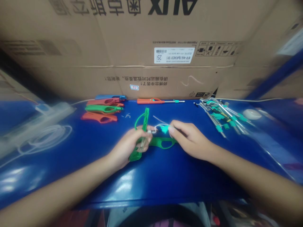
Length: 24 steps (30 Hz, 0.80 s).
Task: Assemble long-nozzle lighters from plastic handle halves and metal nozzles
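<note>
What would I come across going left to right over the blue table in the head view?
Coiled white cable, coloured casings, left hand gripping a green casing, teal piece, right hand pinching it, pile of metal tubes, round white object.

A single head-worn view looks forward and down, close over the blue table (189, 179), facing cardboard (94, 56).

slim bare forearms (251, 168), bare hands (190, 137)

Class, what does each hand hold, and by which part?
Left hand: green casing, around its middle, plus a clear piece. Right hand: teal piece, by its right end.
</note>
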### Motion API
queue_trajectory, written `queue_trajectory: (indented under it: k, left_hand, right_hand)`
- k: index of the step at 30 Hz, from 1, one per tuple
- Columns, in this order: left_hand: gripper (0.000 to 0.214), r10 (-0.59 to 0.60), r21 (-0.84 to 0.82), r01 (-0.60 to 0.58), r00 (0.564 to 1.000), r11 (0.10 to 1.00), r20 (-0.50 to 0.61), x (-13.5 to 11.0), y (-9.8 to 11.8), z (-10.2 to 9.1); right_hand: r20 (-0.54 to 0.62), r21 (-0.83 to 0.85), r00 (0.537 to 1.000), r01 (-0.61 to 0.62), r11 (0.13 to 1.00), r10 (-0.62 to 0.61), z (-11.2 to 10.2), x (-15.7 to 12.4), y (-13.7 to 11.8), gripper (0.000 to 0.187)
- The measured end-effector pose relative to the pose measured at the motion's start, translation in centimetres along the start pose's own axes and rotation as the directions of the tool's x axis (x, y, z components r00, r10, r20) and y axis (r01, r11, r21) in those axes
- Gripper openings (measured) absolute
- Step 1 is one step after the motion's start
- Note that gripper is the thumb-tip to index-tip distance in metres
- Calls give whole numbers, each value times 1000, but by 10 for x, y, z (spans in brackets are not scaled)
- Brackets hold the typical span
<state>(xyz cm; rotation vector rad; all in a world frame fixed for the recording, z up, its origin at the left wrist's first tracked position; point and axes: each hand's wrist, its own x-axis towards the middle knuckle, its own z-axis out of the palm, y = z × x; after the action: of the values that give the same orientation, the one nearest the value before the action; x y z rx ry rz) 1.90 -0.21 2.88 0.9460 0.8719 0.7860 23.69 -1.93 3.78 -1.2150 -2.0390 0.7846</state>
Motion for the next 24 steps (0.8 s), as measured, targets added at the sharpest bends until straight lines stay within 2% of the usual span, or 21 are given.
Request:
queue_trajectory:
  k: [4, 8, 12, 15, 17, 18, 20, 21, 22, 24]
  left_hand:
    - [29, 34, 58, -36, 999, 998, 38, -3, 1, 2]
    - [31, 101, 172, -106, 994, 979, 37, -5, -5, 3]
    - [29, 171, 218, -182, 983, 959, 65, -5, -7, 3]
    - [30, 232, 359, -248, 969, 900, 88, -5, -4, 1]
    - [37, 320, 535, -311, 944, 786, 78, -4, -1, -5]
    - [41, 374, 641, -326, 925, 695, 65, -3, 0, -8]
    - [53, 465, 807, -345, 880, 480, 100, 0, 2, -16]
    - [55, 480, 856, -345, 867, 384, 134, 1, 2, -21]
    - [55, 494, 886, -351, 853, 302, 170, 3, 3, -24]
    - [46, 507, 905, -381, 827, 190, 242, 7, 5, -31]
  right_hand:
    - [41, 3, 995, 92, 996, -92, 1, 1, -2, 33]
    - [145, 62, 965, 210, 976, -217, 2, 1, -7, 26]
    - [235, 155, 943, 203, 967, -236, 4, -1, -10, 27]
    - [231, 184, 952, 159, 970, -200, -1, 2, -8, 32]
    - [164, 133, 976, 120, 984, -141, -11, 6, -3, 36]
    - [96, 70, 991, 90, 993, -97, -19, 8, 1, 38]
    - [-142, -139, 990, -14, 990, -5, -39, 14, 12, 41]
    - [-275, -272, 960, -124, 954, 46, -50, 17, 19, 41]
    - [-356, -413, 929, -253, 875, 101, -60, 20, 26, 38]
    - [-433, -585, 869, -474, 658, 241, -79, 24, 43, 33]
